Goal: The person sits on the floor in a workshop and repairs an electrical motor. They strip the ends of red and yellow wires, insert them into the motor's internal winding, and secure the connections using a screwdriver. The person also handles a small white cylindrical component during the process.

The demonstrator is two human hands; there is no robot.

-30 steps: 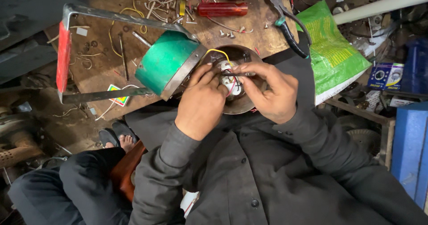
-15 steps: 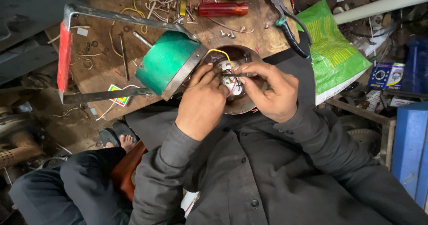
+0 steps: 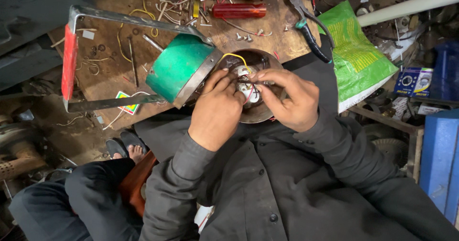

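Wires, white and red, run through a small white connector block [image 3: 247,87] at the middle of a round dark metal motor end cover [image 3: 260,108], which sits at the near edge of the worn brown wooden counter [image 3: 110,74], against the person's dark shirt. The left hand [image 3: 217,109] lies over the cover's left side, its fingertips pinched together on the wires at the block; the right hand [image 3: 289,100] comes in from the right, thumb and forefinger pinched on the same bundle. A thin yellow wire [image 3: 237,57] arches over the cover's far rim. Touching the cover on the left lies a green cylindrical motor housing [image 3: 178,69] with a grey metal rim, held in a bent grey metal bracket [image 3: 119,19] whose far end is painted red. Farther back on the counter lie a red-handled screwdriver [image 3: 239,10], loose screws and wire scraps, and black-handled pliers [image 3: 308,28] at the right edge. Beside the counter on the right hangs a green plastic sack [image 3: 356,62], with a small blue cardboard box [image 3: 413,82] beyond it.
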